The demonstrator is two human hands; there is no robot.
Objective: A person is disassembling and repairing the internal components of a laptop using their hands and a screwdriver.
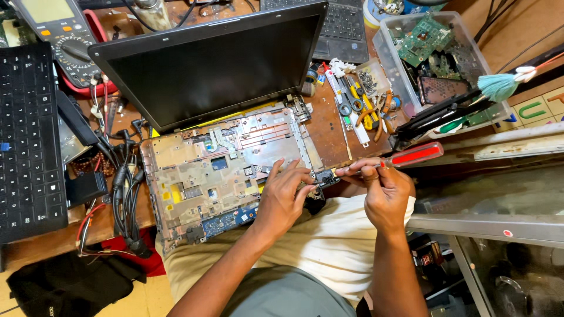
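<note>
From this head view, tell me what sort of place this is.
Likely an electronics repair bench: an opened laptop with bared internals, a multimeter, and a clear bin of circuit boards.

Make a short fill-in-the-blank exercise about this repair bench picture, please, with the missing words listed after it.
1. The right hand holds a screwdriver whose handle is ____ in colour.
2. The left hand rests at the front right corner of an opened ____ with its keyboard removed.
3. The multimeter lies to the ____ of the laptop's black screen.
4. The green circuit boards lie inside a clear plastic ____.

Missing words: red; laptop; left; box
</note>
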